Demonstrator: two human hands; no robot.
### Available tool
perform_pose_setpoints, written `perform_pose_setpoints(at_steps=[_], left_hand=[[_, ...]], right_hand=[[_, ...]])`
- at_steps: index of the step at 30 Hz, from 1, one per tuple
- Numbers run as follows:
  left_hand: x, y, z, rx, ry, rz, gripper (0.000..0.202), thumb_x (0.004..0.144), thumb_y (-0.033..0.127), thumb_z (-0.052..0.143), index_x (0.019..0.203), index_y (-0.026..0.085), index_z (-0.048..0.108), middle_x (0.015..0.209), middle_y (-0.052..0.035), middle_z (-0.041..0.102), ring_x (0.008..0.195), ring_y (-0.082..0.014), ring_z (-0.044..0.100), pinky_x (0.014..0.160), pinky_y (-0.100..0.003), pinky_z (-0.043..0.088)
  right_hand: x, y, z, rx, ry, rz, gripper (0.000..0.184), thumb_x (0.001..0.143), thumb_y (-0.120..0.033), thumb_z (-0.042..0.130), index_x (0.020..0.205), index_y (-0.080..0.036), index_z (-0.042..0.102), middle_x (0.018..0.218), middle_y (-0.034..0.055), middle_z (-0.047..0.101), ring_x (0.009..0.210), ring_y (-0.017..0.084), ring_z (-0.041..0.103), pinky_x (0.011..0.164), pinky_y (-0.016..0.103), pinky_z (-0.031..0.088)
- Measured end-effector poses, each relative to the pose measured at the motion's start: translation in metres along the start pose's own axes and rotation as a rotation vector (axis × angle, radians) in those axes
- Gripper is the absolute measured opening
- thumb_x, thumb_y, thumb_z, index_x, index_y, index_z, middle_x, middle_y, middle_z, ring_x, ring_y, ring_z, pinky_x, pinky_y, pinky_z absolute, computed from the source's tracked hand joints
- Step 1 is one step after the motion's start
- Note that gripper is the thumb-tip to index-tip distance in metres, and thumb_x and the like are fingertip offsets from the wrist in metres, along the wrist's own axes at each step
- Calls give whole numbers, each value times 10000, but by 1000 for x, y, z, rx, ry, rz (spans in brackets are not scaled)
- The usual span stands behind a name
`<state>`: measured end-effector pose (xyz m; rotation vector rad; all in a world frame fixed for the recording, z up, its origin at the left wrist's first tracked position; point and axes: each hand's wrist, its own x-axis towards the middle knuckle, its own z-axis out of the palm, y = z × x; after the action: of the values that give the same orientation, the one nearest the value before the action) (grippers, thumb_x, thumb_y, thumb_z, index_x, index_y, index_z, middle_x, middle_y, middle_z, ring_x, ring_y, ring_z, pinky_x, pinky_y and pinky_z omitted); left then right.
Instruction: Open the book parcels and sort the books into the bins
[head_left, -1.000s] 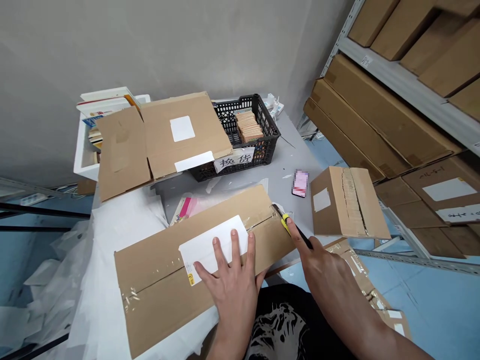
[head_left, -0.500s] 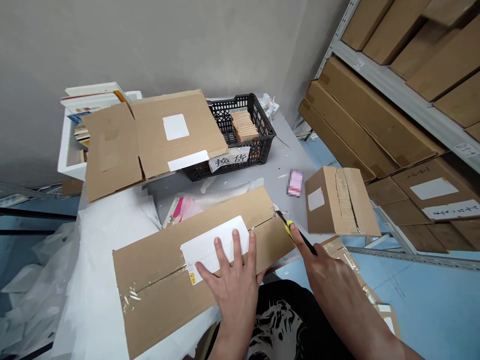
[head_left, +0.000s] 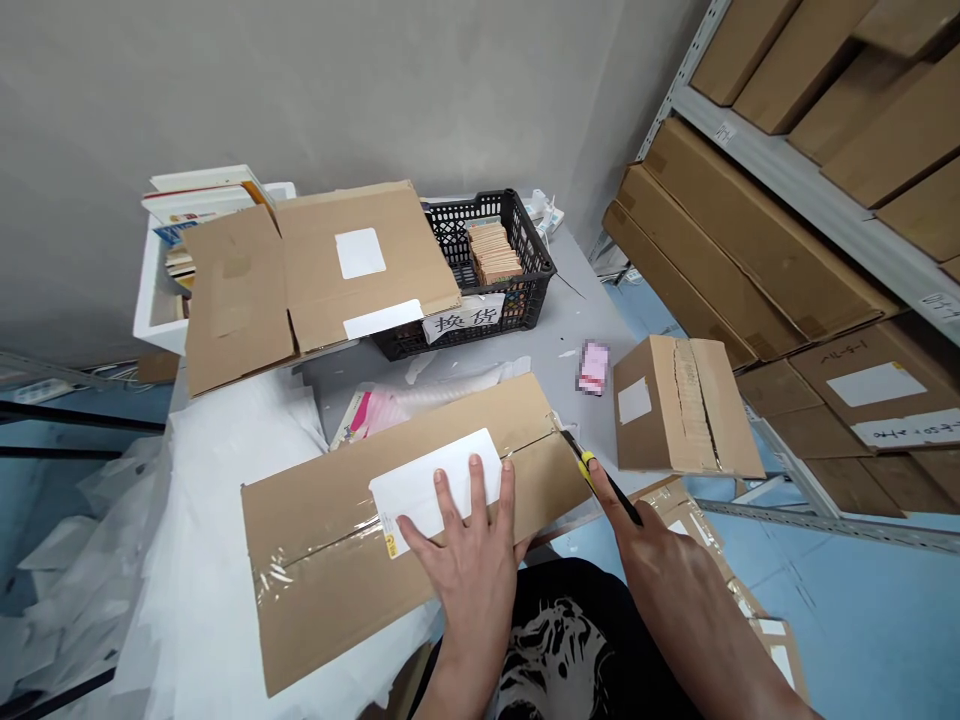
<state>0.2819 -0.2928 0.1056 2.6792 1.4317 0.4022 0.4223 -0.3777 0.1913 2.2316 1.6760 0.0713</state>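
Box point(head_left: 337, 620) — on the counter point(head_left: 577, 300), beneath the left hand point(head_left: 474, 570), fingers spread flat across its label point(head_left: 412, 480). Knife point(head_left: 621, 496) — clasped in the right hand point(head_left: 671, 560), tip at the box's right end.

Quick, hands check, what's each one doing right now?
Left hand: open, spread over the white label on the cardboard box.
Right hand: closed, holding the black-and-yellow cutter at the box's end.

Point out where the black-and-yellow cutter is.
In the head view, the black-and-yellow cutter is right of centre, gripped in the right hand, with its tip at the right edge of the long cardboard box.
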Motion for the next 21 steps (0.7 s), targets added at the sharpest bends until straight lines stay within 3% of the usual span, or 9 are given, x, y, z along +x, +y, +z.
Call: perform_pose_setpoints(at_steps=[4,13,18,21], left_hand=[[1,0,-1,27,-2,12,935,735,244,728,1490,349,186,1497,-129,383,1383,-459,257,996,-828,60],[-3,1,0,32,12,19,898,695,308,772,1462,331,305,1493,-128,392,1380,-452,269,1021,-802,33],[-4,-2,0,64,24,50,894,705,363,761,1469,311,300,1507,-134,366,1398,-450,225,1045,-777,90],[-5,-3,-2,69,59,86,822,731,451,721,1449,289,356,1496,-128,389,1395,-442,241,1078,-729,147]], right_hand=[[-10,1,6,22,19,6,989,667,93,395,1526,-165,-21,791,27,662,402,99,540,388,220,403],[-24,5,15,108,43,-27,1017,635,114,374,1526,-167,-28,774,21,672,382,106,540,369,203,413],[-38,37,22,306,58,-69,930,704,55,388,1520,-310,131,875,30,694,433,110,578,393,193,436],[-26,64,19,578,70,-39,695,865,-74,363,1503,-309,218,779,4,684,496,125,607,451,211,477]])
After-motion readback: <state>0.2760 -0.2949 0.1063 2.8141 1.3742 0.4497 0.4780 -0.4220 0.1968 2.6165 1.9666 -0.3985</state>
